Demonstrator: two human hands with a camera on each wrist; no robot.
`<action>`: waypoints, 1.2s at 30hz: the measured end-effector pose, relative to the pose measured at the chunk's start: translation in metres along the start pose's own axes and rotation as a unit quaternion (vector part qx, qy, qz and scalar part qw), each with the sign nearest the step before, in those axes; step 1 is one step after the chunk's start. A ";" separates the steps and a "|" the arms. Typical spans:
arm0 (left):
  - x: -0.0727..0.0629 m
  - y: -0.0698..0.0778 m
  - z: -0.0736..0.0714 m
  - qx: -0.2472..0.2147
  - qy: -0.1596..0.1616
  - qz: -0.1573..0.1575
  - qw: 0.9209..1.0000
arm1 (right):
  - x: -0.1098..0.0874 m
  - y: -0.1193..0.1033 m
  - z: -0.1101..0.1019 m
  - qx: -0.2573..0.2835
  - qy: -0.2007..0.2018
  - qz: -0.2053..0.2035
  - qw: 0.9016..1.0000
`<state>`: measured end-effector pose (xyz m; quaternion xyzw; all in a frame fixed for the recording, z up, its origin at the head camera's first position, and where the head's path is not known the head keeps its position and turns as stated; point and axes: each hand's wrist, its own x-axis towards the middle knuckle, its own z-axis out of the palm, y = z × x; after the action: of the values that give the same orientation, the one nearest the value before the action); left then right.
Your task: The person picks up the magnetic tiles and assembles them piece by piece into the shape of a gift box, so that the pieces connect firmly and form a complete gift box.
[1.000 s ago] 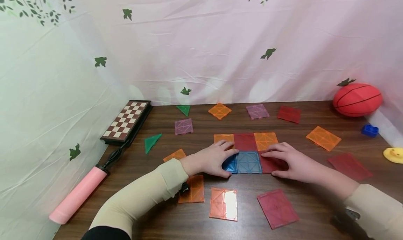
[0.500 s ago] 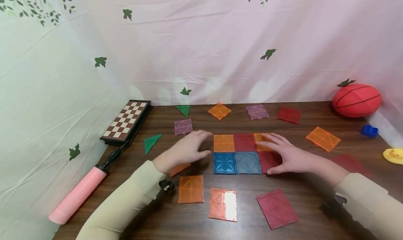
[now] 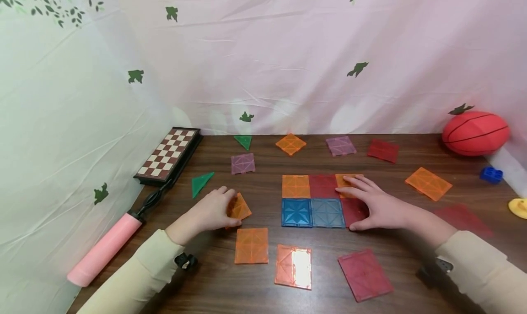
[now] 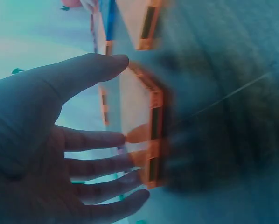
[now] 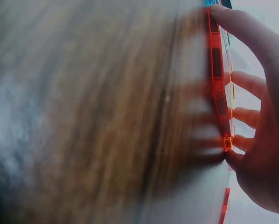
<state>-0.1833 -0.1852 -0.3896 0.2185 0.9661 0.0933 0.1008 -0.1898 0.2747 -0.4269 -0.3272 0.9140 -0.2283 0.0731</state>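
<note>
My left hand [image 3: 212, 209] is over an orange magnetic tile [image 3: 239, 207] at the left. In the left wrist view, the thumb tip is by one corner of this orange tile [image 4: 135, 107], and the fairly straight fingers reach its face. Two rows of square tiles lie edge to edge in the middle: an orange tile [image 3: 295, 186], a red tile [image 3: 323, 186] and a second orange one behind; a dark blue tile [image 3: 297, 212], a light blue tile [image 3: 327, 212] and a red one in front. On the block's right end, my right hand [image 3: 380, 206] rests with fingers spread, partly covering the right-hand tiles.
Loose tiles surround the block, including an orange tile [image 3: 251, 246], a glossy orange tile [image 3: 293, 267], a dark red tile [image 3: 365, 275] and a green triangle [image 3: 201, 184]. A chessboard [image 3: 168, 154] and pink pump [image 3: 104, 250] lie left. A red ball [image 3: 476, 133] and blue brick [image 3: 491, 175] stand right.
My left hand has left the block's left end and moved left onto the loose orange tile. My right hand stays at the block, its fingers shifted slightly back. The head view has turned slightly.
</note>
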 end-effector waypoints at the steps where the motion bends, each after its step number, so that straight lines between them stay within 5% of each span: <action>1: 0.001 0.000 0.001 -0.003 0.003 0.002 1.000 | 0.000 0.000 0.000 0.002 0.000 0.001 1.000; 8: 0.027 0.006 0.006 -0.004 0.020 0.043 0.999 | 0.000 -0.001 -0.001 0.007 -0.002 0.004 1.000; 19: 0.075 0.025 0.007 -0.010 0.000 0.105 0.994 | 0.000 -0.001 0.000 0.011 -0.001 0.004 1.000; 36: 0.091 0.036 0.007 -0.003 -0.015 0.142 0.990 | 0.000 0.001 0.000 0.017 -0.003 0.000 1.000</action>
<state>-0.2477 -0.1125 -0.4028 0.3541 0.9236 0.1063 0.1014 -0.1901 0.2748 -0.4276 -0.3263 0.9098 -0.2431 0.0817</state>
